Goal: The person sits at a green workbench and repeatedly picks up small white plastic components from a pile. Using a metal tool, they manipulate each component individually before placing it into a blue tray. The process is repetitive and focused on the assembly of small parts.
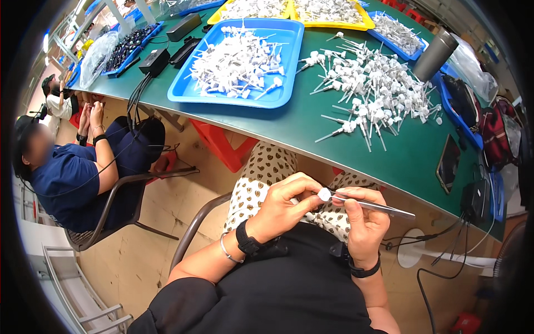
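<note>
Above my lap, my left hand (282, 207) pinches a small white plastic part (325, 194) between thumb and fingers. My right hand (366, 225) is closed round slim metal tweezers (389, 209), whose tips point left at that part. Whether the tips touch it, I cannot tell. On the green table ahead lies a loose heap of similar white plastic parts with thin stems (375, 83). More of them fill the middle of a blue tray (289, 83) to the left of the heap.
Yellow trays (334, 24) and another blue tray (414, 54) stand behind. At the right are a grey metal flask (436, 55), a phone (448, 164) and a black adapter (474, 201) with cables. A co-worker (83, 172) sits at the left; red stools (219, 145) are under the table.
</note>
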{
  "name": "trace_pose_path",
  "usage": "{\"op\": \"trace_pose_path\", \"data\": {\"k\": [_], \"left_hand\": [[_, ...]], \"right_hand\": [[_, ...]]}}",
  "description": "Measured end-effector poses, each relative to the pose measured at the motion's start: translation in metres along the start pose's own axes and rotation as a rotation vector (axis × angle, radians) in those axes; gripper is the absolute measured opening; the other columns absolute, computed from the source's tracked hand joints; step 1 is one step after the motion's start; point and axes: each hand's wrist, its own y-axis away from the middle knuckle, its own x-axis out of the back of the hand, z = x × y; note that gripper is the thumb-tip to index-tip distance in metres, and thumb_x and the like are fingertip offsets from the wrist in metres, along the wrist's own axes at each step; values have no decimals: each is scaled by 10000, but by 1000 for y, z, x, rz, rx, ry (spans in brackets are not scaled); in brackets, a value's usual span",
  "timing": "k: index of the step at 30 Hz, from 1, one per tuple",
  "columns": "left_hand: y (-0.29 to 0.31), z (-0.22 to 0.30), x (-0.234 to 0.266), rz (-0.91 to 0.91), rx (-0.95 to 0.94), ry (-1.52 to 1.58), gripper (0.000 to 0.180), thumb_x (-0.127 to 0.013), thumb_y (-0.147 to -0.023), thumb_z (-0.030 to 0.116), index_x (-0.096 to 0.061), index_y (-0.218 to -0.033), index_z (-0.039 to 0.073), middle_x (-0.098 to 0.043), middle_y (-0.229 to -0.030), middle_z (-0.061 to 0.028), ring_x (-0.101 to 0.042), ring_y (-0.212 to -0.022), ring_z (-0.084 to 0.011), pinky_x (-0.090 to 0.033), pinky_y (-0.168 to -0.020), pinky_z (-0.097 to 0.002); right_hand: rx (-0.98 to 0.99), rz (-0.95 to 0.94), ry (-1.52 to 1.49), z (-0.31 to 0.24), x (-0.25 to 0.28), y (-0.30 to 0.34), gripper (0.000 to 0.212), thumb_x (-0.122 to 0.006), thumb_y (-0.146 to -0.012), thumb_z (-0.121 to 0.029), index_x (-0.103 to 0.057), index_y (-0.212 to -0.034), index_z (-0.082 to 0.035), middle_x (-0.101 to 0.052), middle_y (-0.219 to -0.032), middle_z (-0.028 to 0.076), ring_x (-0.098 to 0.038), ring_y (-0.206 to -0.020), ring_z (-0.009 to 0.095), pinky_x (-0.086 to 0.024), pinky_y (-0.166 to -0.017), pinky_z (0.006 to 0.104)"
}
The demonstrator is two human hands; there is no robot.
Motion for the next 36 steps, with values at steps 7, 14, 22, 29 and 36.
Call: {"op": "trace_pose_path", "data": {"k": [7,14,22,29,36], "left_hand": [[3,-7,-3,16,-17,14,179,-696,-897,-39,-722,-1068,6,-663,-916,-65,-653,-725,-119,-523,-621,-259],[2,-9,-5,8,-25,-16,179,-699,-874,-51,-721,-1042,6,-671,-912,-79,-662,-751,-151,-527,-633,-278],[3,-11,-5,-8,-81,-66,150,-698,-900,-45,-723,-1042,-5,-682,-938,-87,-660,-753,-131,-526,-626,-249],[4,-9,-6,-6,-18,-17,141,-690,-903,-46,-721,-1036,-9,-681,-937,-87,-663,-744,-135,-533,-631,-251],[5,-11,-4,-9,-62,-80,151,-710,-890,-43,-726,-1033,0,-692,-943,-93,-669,-794,-156,-541,-668,-275]], "right_hand": [[23,4,133,6,-2,1,132,-644,-965,30,-626,-1093,58,-684,-1075,143,-703,-932,190,-590,-846,301],[23,39,188,10,-3,2,119,-664,-957,20,-649,-1067,62,-691,-1058,137,-697,-888,175,-585,-798,283],[64,39,254,12,-3,0,97,-673,-953,12,-666,-1041,53,-708,-990,119,-693,-831,156,-576,-745,268],[49,36,242,8,-4,-1,81,-658,-966,5,-648,-1027,58,-711,-976,121,-705,-812,158,-586,-728,269],[24,40,251,10,-5,0,74,-652,-966,11,-641,-1026,52,-712,-954,118,-706,-811,152,-583,-722,268]]}}
